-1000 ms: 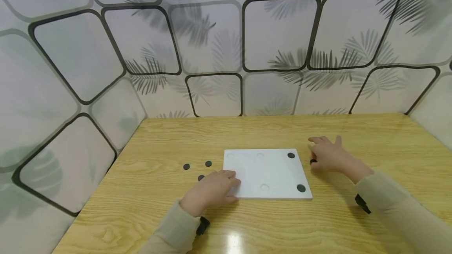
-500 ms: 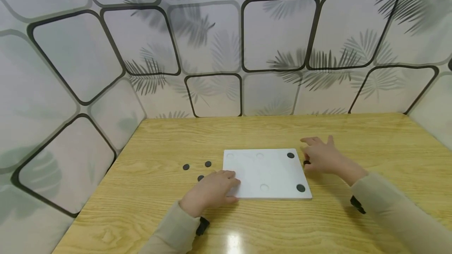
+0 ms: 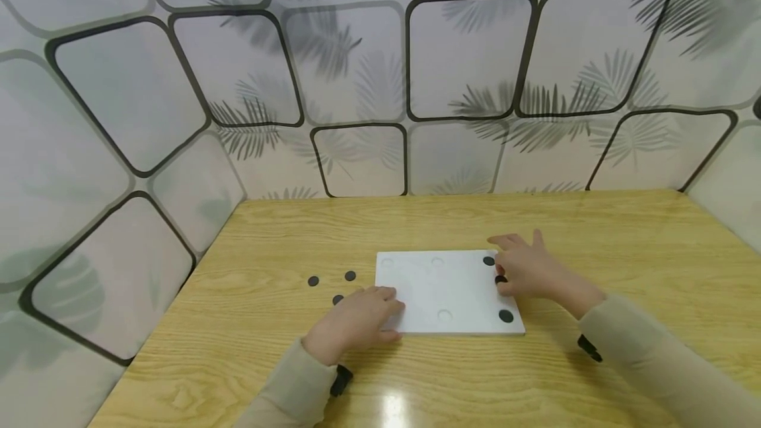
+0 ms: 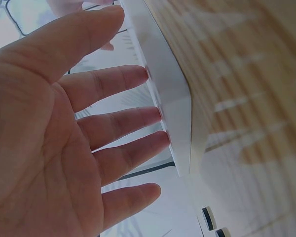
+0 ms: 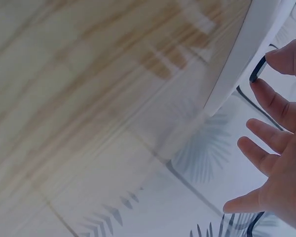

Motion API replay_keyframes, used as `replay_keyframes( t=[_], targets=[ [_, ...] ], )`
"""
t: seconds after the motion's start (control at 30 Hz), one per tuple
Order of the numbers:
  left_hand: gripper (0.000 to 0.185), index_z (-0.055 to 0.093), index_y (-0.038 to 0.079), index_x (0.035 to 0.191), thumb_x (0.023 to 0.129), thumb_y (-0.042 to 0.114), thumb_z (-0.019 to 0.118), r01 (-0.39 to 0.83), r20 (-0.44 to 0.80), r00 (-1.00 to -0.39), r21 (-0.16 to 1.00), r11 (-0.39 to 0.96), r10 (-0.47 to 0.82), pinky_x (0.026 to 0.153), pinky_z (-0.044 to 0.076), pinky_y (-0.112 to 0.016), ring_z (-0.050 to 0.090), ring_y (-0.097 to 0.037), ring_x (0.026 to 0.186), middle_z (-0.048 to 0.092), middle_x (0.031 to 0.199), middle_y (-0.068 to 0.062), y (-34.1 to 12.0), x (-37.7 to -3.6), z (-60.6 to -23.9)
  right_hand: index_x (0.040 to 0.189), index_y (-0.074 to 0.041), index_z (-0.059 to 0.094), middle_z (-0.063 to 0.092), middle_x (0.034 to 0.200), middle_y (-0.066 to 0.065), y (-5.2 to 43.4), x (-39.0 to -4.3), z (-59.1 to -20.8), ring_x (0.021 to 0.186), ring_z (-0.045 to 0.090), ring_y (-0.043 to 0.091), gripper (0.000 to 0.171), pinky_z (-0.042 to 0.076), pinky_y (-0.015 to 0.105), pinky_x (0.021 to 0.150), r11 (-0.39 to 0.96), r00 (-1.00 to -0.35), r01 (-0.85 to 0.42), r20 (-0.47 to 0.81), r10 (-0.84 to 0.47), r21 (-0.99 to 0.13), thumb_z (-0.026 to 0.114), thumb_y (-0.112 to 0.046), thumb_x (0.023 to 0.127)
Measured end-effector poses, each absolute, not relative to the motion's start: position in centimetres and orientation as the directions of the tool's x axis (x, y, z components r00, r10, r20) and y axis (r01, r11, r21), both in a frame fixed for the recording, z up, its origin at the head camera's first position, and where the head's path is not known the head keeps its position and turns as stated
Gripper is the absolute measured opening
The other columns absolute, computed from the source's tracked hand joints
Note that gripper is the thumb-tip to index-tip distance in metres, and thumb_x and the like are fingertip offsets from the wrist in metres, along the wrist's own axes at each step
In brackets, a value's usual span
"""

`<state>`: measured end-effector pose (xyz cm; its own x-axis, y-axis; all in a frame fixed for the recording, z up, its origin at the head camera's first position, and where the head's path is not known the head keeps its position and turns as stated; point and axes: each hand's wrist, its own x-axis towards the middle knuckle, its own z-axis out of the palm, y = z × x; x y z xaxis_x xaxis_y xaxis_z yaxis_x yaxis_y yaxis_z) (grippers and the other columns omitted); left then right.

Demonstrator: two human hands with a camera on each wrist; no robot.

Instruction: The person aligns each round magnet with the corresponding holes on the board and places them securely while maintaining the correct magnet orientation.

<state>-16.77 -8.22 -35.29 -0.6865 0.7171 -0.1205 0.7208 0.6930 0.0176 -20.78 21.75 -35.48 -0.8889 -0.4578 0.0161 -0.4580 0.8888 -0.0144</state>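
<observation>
A white board with shallow round recesses lies flat on the wooden table. Two black discs sit in its right-hand recesses, one at the far corner and one at the near corner. My right hand pinches a third black disc between thumb and forefinger, over the board's right edge between those two. The right wrist view shows that disc held edge-on beside the board. My left hand rests flat on the board's near left corner, with straight fingers against its edge.
Three loose black discs lie on the table left of the board, close to my left hand. Patterned walls close in the table at the back and on both sides.
My right hand has moved left with the black disc, from the table beside the board to over the board's right edge. The left hand and the board have stayed put.
</observation>
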Motion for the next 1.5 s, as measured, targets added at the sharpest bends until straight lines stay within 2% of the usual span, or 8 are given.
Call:
replay_keyframes(
  t=[0.6, 1.5],
  targets=[
    [0.044, 0.057, 0.014, 0.117, 0.082, 0.039, 0.06, 0.719, -0.123, -0.688, 0.022, 0.695, 0.715, 0.094, 0.037, -0.03, 0.045, -0.02, 0.113, 0.049, 0.124, -0.006, -8.2, -16.8, -35.4, 0.056, -0.023, 0.047, 0.045, 0.126, 0.015, 19.2, -19.9, -35.6, 0.116, 0.037, 0.034, 0.026, 0.011, 0.075, 0.083, 0.844, -0.843, -0.537, 0.036, -0.537, 0.016, 0.07, -0.023, 0.067],
    [0.044, 0.057, 0.014, 0.118, 0.082, 0.039, 0.061, 0.69, -0.15, -0.712, 0.029, 0.723, 0.686, 0.096, 0.035, -0.031, 0.043, -0.02, 0.116, 0.047, 0.126, -0.005, -8.1, -16.6, -35.1, 0.055, -0.022, 0.047, 0.044, 0.126, 0.015, 17.4, -19.6, -35.6, 0.116, 0.036, 0.035, 0.023, 0.01, 0.075, 0.083, 0.812, -0.811, -0.583, 0.04, -0.583, 0.012, 0.067, -0.021, 0.066]
  ],
)
